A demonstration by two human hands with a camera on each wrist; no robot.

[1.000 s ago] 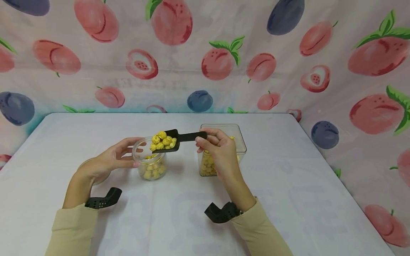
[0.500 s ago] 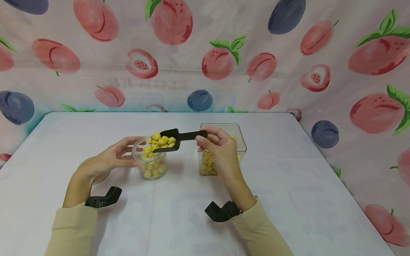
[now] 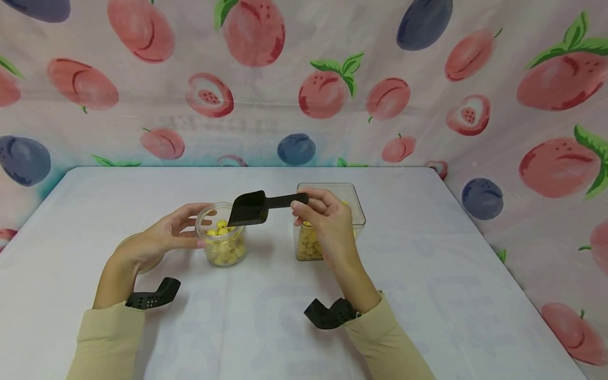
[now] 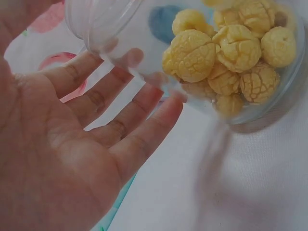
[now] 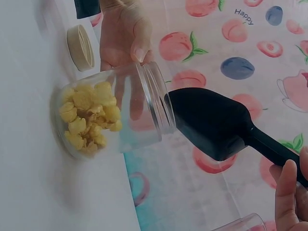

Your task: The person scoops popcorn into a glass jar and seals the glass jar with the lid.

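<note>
My left hand (image 3: 163, 232) holds a clear round jar (image 3: 222, 238) near its rim, thumb on the near side and fingers around the far side. Yellow popcorn (image 4: 236, 48) fills the jar's lower part. In my right hand (image 3: 330, 219), the fingers and thumb pinch the handle end of a black scoop (image 3: 249, 208). The scoop's bowl carries no popcorn, and its tip is right at the jar's mouth in the right wrist view. My right hand partly hides a clear rectangular container (image 3: 301, 250) of popcorn behind it.
A round beige lid (image 5: 81, 47) lies on the white-covered table (image 3: 266, 316) behind my left wrist. A fruit-print cloth (image 3: 266, 121) rises along the table's back and right side.
The popcorn heaped on the scoop has slid off leftward into the jar, so the jar holds more. The scoop has tipped towards the jar; both hands stay nearly in place.
</note>
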